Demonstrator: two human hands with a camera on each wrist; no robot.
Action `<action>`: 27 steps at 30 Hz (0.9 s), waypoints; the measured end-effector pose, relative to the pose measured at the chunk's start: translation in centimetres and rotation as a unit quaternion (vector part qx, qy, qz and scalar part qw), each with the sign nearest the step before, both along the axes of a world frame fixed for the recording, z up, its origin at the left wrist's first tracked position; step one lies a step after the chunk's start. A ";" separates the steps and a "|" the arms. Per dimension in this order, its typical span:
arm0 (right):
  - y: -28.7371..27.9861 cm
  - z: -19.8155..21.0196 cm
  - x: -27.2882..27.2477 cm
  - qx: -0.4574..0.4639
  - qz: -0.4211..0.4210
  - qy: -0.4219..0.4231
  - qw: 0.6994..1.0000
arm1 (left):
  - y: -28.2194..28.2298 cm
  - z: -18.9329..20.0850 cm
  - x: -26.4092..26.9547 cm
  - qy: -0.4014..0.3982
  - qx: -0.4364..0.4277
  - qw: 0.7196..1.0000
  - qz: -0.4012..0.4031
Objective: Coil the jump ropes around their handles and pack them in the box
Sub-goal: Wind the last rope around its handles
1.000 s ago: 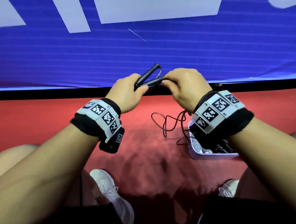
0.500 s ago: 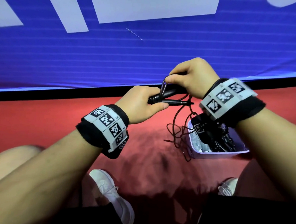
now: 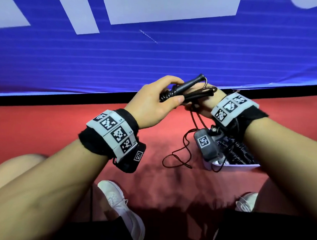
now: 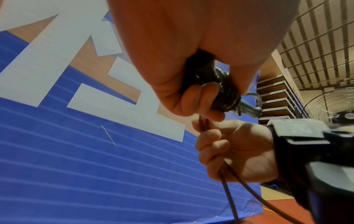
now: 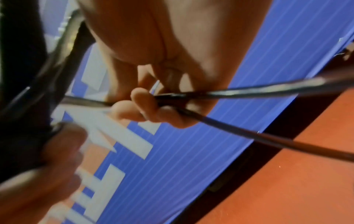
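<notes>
My left hand [image 3: 160,99] grips the two black jump rope handles [image 3: 190,83] held side by side, with several turns of dark cord [image 3: 166,95] wound round them. In the left wrist view the coil [image 4: 222,94] sits under my left thumb. Just to the right, my right hand [image 3: 201,104] is turned palm up beneath the handles and grips the loose cord [image 5: 239,94]. The rest of the cord [image 3: 178,154] hangs down and loops on the red floor. A white box [image 3: 234,167] lies under my right wrist with other coiled ropes [image 3: 239,152] inside.
A blue banner [image 3: 158,55] with white lettering stands in front, with a black strip along its base. The floor [image 3: 42,127] is red. My white shoes [image 3: 119,204] and knees are at the bottom of the head view.
My right hand has swung from above the handles to below them, carrying the cord round. My left hand has tilted the handles upward. Less loose cord lies on the floor.
</notes>
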State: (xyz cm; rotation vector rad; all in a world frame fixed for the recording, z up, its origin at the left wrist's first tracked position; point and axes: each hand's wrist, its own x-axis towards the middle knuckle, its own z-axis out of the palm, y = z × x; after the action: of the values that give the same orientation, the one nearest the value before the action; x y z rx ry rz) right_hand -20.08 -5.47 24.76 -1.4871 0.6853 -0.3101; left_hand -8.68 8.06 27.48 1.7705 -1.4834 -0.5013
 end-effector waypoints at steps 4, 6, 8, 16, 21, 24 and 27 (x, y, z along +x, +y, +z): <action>2.3 -1.3 1.9 -0.015 -0.001 -0.030 0.999 | -0.7 -0.3 0.6 -0.012 -0.031 0.996 0.080; 3.5 -0.8 2.2 -0.093 0.041 -0.027 0.994 | -1.0 -0.4 1.0 -0.016 -0.045 0.993 0.111; 3.7 -0.8 2.1 -0.196 0.050 0.014 0.979 | -1.2 -0.4 1.2 -0.011 -0.050 0.991 0.125; 2.7 0.2 1.9 -0.320 -0.019 0.103 0.942 | -1.7 -0.7 1.6 -0.019 -0.045 0.989 0.138; 3.8 1.2 1.6 -0.325 -0.019 0.066 0.943 | -1.6 -0.9 2.0 -0.062 -0.034 0.985 0.158; 3.9 1.3 1.4 -0.332 -0.030 0.073 0.940 | -1.5 -1.3 1.9 -0.073 -0.009 0.985 0.156; 4.1 1.4 1.2 -0.321 -0.042 0.076 0.943 | -1.5 -1.5 1.8 -0.080 0.006 0.985 0.153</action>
State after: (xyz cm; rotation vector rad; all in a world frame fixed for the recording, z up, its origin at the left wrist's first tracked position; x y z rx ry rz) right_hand -18.89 -1.35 26.18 -2.1214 0.8162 -0.5220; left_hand -6.85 6.57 25.98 2.0421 -1.2819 -0.2152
